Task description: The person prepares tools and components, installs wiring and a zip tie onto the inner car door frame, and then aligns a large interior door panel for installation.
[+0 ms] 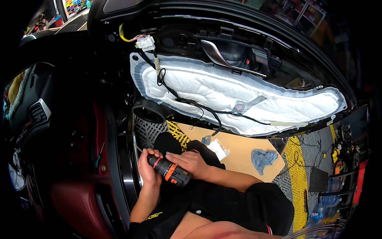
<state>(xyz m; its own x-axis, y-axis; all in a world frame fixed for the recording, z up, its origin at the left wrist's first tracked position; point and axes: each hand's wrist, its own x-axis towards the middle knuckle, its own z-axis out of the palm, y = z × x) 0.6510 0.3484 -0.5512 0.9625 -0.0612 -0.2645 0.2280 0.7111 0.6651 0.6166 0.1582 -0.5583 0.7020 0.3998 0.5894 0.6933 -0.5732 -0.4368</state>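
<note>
The person sits low beside an open car door, and both hands meet on a small power driver (170,172), black with orange bands, held just above the lap. The left hand (146,167) wraps the front end of the tool, its fingers (148,153) closed around the nose. The right hand (191,162) lies over the tool's middle from the other side, its fingers (175,157) curled down onto the body near the orange collar, so both hands grip the driver. The tool slants from upper left to lower right, its thick end pointing toward the person's dark shorts (238,203).

Above the hands hangs the inside of the door panel (278,51), turned so its back faces the camera. A white padded liner (238,99) covers most of it, with a black cable (199,105) running across the padding and ending in a loose connector (206,140) that hangs just above the right hand. A white plug (146,42) sits at the panel's upper left, and a silver door handle (223,55) shows higher up.

On the floor behind the hands lies a cardboard sheet (242,149), carrying a small clear bag (219,149) and a crumpled grey rag (263,158). To the left, a green screwdriver (98,157) rests against the red interior trim (75,191).
</note>
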